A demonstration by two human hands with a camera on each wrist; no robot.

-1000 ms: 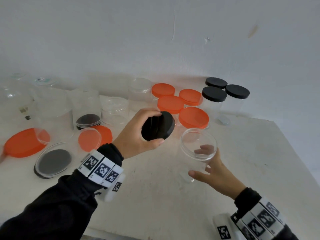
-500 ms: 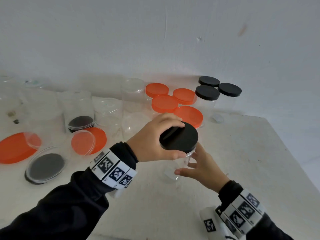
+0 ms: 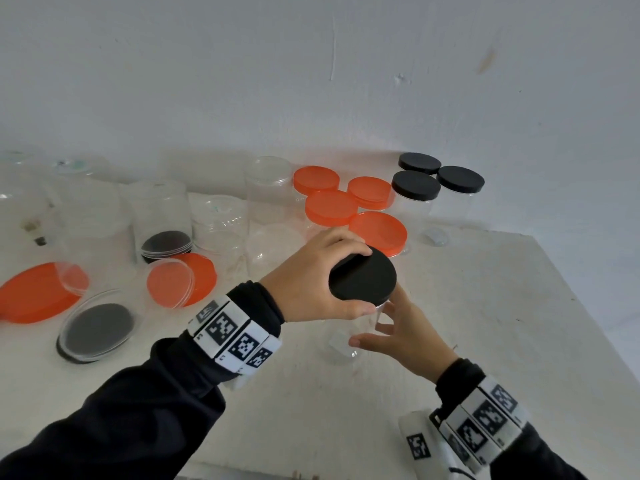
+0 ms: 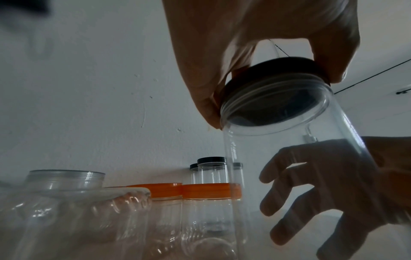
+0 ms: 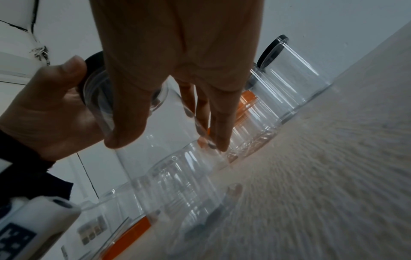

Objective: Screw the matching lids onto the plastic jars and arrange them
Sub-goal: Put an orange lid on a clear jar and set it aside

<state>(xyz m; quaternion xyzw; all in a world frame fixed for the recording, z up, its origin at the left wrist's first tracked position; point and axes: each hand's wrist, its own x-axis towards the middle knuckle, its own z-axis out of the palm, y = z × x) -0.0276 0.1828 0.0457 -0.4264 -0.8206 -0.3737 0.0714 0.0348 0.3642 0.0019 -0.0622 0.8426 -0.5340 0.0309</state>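
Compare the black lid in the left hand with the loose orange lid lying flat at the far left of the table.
The black lid is gripped by the left hand and sits tilted on a clear jar's mouth; the orange lid lies untouched on the table. The black lid looks smaller than the orange one. The right hand steadies the jar under the black lid; nothing holds the orange lid. Both are round plastic screw lids.

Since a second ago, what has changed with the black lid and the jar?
The left hand brought the black lid from tilted in the air down flat onto the mouth of the clear jar. The right hand kept holding the jar throughout. The capped orange jars and black jars stayed put.
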